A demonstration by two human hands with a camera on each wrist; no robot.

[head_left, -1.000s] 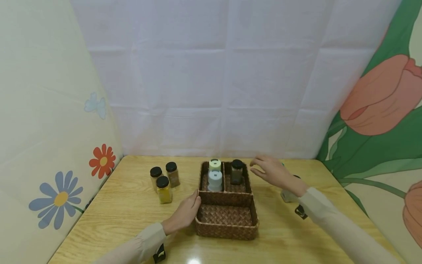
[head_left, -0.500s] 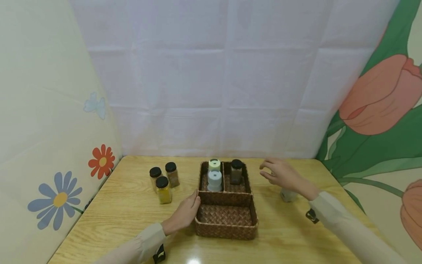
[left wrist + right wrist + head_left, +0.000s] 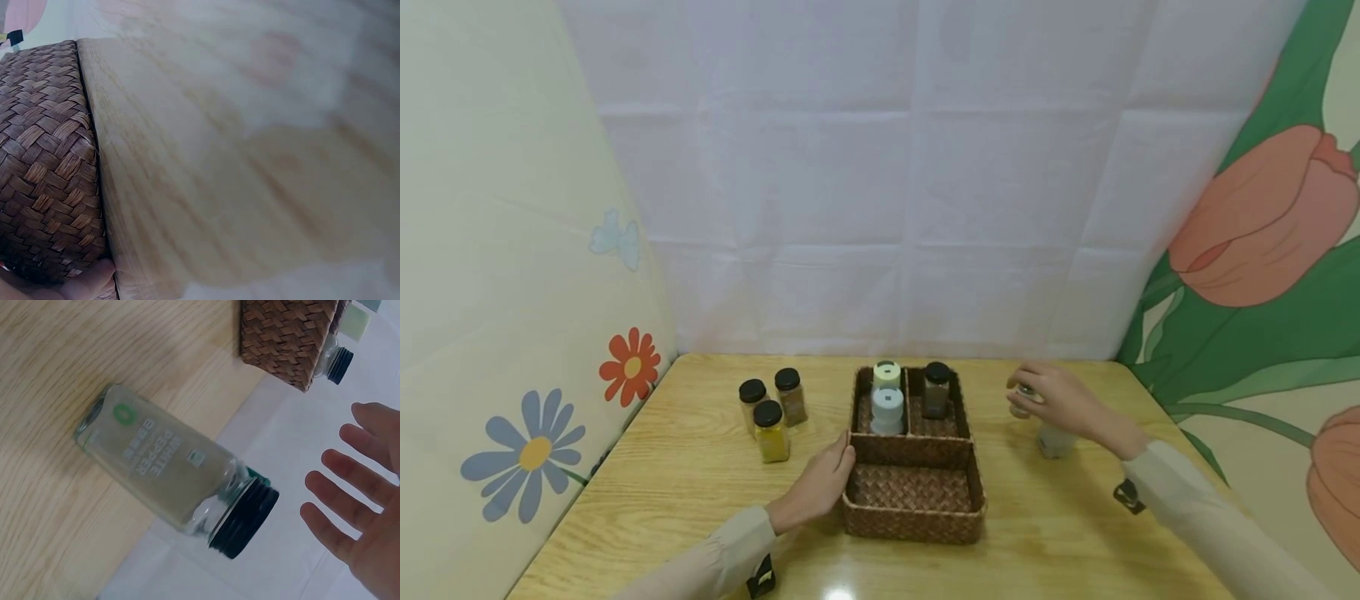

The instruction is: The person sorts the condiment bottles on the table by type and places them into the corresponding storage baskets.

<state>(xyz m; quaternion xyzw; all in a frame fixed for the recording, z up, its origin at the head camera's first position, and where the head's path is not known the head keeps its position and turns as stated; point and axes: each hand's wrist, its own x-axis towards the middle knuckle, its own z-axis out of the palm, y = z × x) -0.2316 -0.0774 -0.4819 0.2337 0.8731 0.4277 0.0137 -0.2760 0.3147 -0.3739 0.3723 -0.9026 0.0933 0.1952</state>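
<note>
My left hand (image 3: 820,482) grips the left wall of a brown woven basket (image 3: 917,523), thumb at the rim. In the left wrist view, a fingertip (image 3: 94,281) lies low against the basket's outer weave. To the basket's right, my right hand (image 3: 1060,402) reaches over the table beside a small clear jar (image 3: 1021,403), partly hidden by the fingers. A white pepper jar (image 3: 1055,442) stands just under that hand. The right wrist view shows its black lid (image 3: 245,517) close to my spread, relaxed fingers (image 3: 340,500), which hold nothing there.
Two pale-capped bottles, one white (image 3: 887,408) and one yellowish (image 3: 887,375), stand in the basket's back left compartment. A black-lidded jar (image 3: 936,392) is in the back right one. Left of the basket stand three black-lidded spice jars, the nearest a yellow one (image 3: 772,437).
My right hand has moved right, away from the black-lidded jar in the basket, to the jars on the table. My left hand has stayed on the basket's wall.
</note>
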